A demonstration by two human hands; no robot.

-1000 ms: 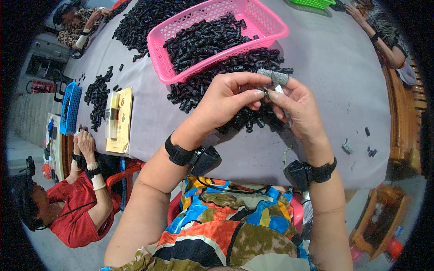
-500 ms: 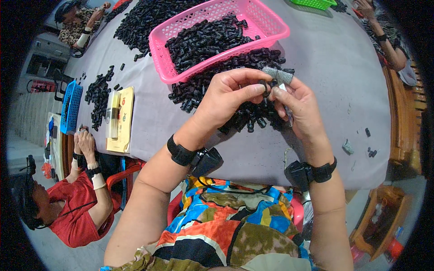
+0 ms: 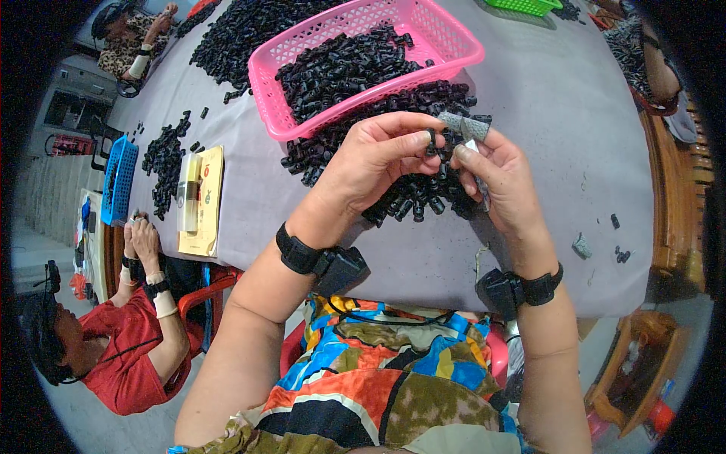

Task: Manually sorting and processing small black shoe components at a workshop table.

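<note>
Between its thumb and fingers, my left hand (image 3: pixel 378 151) pinches a small black plastic part (image 3: pixel 432 142). Close by on the right, my right hand (image 3: pixel 503 174) is closed round a thin silvery blade-like tool (image 3: pixel 485 198), mostly covered by the fingers. Grey textured wrapping (image 3: pixel 470 129) covers its index finger. Both hands are over a pile of small black plastic parts (image 3: pixel 412 198). Behind that pile stands a pink basket (image 3: pixel 283 135) holding many more of the same parts.
A larger black heap (image 3: pixel 227 45) lies at the far left. Left on the table are a yellow booklet (image 3: pixel 204 234) and a blue basket (image 3: pixel 117 185), near a co-worker in red (image 3: pixel 136 340). Grey scraps (image 3: pixel 581 247) lie at right. Other people sit across the table.
My left hand has drawn slightly left with the black part, opening a small gap from the right fingertips. The right hand has barely moved.
</note>
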